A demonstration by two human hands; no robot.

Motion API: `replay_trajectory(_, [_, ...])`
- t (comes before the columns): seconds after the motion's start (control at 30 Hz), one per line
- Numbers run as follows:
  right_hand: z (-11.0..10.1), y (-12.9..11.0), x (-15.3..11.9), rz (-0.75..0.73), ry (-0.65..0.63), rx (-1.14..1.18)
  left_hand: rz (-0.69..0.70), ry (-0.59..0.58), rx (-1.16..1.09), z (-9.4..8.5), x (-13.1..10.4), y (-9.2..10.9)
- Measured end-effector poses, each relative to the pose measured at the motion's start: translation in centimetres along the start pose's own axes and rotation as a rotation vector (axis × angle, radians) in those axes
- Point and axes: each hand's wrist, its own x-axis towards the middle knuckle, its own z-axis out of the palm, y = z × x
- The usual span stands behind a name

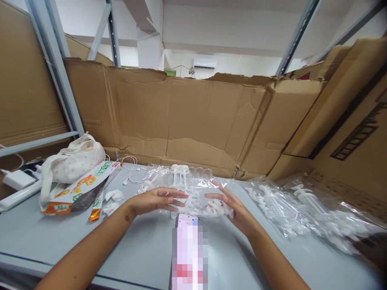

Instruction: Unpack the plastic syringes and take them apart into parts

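My left hand (161,200) is open, fingers spread, over the left side of a clear plastic bag (196,185) of white plastic parts. Opposite it, my right hand (232,205) is also open, its fingers apart at the bag's right side. Neither hand has its fingers closed on anything; whether the fingertips touch the bag I cannot tell. White pieces with rounded ends (180,171) show at the bag's back edge, and small white parts (213,207) lie between the hands. A phone (188,249) with a blurred screen sits on the grey table just in front of the bag.
More clear bags of white parts (278,209) lie on the right. At the left are a white cloth bag (75,161), a food package (81,189), an orange-ended packet (95,209), crumpled tissues (113,201), earphones (130,173) and a charger (18,179). Cardboard (181,117) walls the table's back.
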Motion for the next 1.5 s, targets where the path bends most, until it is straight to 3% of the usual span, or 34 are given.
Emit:
replay_trajectory(0.1, [-0.5, -0.4, 0.1, -0.007, 0.024, 0.136, 0.012, 0.119, -0.115, 0.2, 0.5, -0.5])
replay_trajectory(0.27, [-0.8, -0.6, 0.5, -0.154, 0.067, 0.404, 0.083, 0.29, -0.346, 0.4, 1.2, -1.2])
replay_trajectory(0.43, [-0.2, 0.1, 0.8, -0.203, 0.032, 0.482, 0.094, 0.248, -0.542, 1.3, 1.7, -1.5])
replay_trajectory(0.57, [0.4, 0.5, 0.5, -0.137, -0.113, 0.401, 0.099, 0.244, -0.584, 1.8, 1.8, -1.5])
replay_trajectory(0.73, [1.7, 1.2, 0.1, -0.037, -0.19, 0.304, 0.103, 0.295, -0.598, 1.9, 2.0, -1.6])
replay_trajectory(1.0, [2.9, 1.6, 0.3, 0.021, -0.112, 0.34, 0.104, 0.346, -0.736, 2.3, 2.6, -1.9])
replay_trajectory(1.2, [2.7, 1.2, 0.0, -0.022, -0.178, 0.279, 0.25, 0.389, -0.874, 2.0, 2.6, -2.0])
replay_trajectory(1.5, [2.8, 1.7, -0.1, -0.02, -0.181, 0.29, 0.165, 0.442, -0.825, 2.3, 2.9, -2.3])
